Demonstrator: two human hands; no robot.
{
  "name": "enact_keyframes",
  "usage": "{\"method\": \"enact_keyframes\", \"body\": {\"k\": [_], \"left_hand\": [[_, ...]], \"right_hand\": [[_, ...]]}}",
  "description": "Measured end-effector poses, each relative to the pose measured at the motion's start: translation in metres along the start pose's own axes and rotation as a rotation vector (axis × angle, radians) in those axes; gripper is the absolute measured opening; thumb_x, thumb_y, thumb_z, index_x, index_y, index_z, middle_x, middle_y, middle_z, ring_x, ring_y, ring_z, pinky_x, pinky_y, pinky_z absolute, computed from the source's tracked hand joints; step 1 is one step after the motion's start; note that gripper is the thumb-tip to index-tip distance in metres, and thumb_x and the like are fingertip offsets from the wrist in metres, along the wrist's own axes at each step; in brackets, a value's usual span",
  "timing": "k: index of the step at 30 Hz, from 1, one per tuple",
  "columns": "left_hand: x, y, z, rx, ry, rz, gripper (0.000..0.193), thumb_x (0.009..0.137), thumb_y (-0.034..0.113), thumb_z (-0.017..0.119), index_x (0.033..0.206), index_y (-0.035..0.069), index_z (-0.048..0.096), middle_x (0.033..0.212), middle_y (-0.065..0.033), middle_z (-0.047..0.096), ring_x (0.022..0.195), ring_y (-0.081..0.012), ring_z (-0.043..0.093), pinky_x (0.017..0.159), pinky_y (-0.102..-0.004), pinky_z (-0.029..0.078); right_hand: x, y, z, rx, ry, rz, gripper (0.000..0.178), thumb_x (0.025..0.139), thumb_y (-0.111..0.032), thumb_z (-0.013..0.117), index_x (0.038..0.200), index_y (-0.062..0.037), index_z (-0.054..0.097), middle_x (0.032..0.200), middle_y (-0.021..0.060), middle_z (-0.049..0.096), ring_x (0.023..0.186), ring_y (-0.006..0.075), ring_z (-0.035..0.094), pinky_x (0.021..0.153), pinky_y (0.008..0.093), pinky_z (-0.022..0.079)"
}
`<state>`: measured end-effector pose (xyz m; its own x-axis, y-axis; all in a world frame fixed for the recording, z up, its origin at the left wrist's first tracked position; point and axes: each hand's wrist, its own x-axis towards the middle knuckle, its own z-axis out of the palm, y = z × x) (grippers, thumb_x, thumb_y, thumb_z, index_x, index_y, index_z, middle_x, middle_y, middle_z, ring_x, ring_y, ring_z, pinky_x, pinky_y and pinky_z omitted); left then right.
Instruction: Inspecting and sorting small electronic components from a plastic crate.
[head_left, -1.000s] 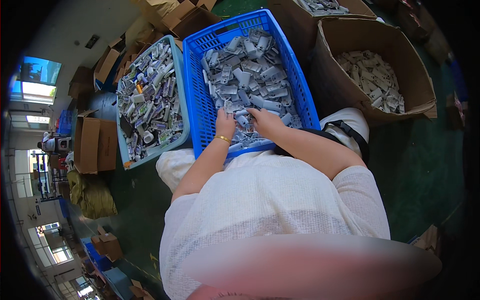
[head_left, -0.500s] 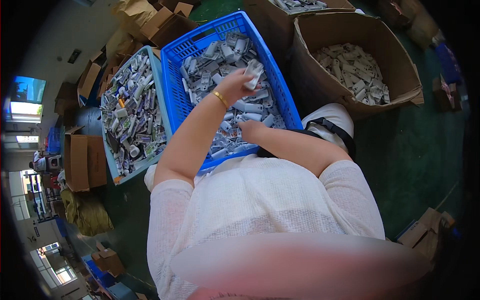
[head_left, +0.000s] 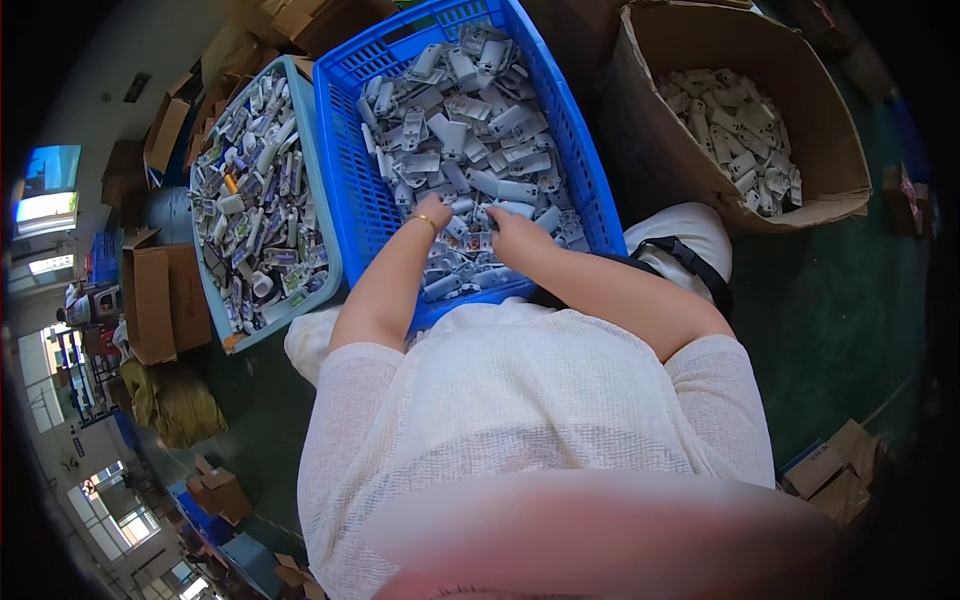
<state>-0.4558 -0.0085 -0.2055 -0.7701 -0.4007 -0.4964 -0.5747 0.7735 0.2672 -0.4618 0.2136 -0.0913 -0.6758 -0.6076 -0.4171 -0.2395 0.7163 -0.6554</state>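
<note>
We find both hands, left hand [head_left: 432,212] and right hand [head_left: 512,228], gripping grey plastic parts [head_left: 470,238] in the heaped blue crate [head_left: 345,190]; loose neighbours may snag and spill.

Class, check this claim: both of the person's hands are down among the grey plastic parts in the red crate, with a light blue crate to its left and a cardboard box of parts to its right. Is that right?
One detail is wrong: the crate is blue, not red, as the head view shows. The rest stands: the left hand and right hand are among its grey plastic parts, with the light blue crate to its left and the cardboard box of parts to its right.
</note>
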Motion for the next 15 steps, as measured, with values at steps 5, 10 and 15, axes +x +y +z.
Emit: {"method": "enact_keyframes", "body": {"k": [5,10,15], "left_hand": [[-0.029,-0.017,0.044,0.315,-0.354,0.415,0.044,0.064,0.014,0.06,0.108,0.014,0.056,0.105,-0.0139,0.056,0.097,-0.0305,0.054,0.085,-0.0368,0.042],[-0.04,0.028,0.06,0.268,-0.364,0.631,0.044,0.067,0.01,0.059,0.111,0.013,0.052,0.117,-0.0066,0.048,0.11,-0.027,0.045,0.091,-0.0373,0.039],[-0.04,0.042,0.073,0.444,-0.379,0.498,0.038,0.074,0.017,0.056,0.111,0.01,0.052,0.119,-0.0089,0.046,0.113,-0.0253,0.042,0.092,-0.037,0.038]], "right_hand": [[0.013,0.015,0.009,0.135,0.018,0.05,0.041,0.08,-0.019,0.049,0.121,-0.0141,0.043,0.102,0.0182,0.057,0.091,0.0341,0.055,0.078,0.0397,0.044],[0.014,0.014,0.005,0.231,-0.007,0.112,0.042,0.079,-0.02,0.049,0.121,-0.0132,0.044,0.105,0.0188,0.056,0.095,0.033,0.054,0.081,0.0373,0.043],[0.018,0.015,0.005,0.309,-0.068,0.19,0.043,0.079,-0.021,0.048,0.12,-0.0117,0.044,0.11,0.0191,0.054,0.1,0.0338,0.052,0.085,0.0365,0.041]]}}
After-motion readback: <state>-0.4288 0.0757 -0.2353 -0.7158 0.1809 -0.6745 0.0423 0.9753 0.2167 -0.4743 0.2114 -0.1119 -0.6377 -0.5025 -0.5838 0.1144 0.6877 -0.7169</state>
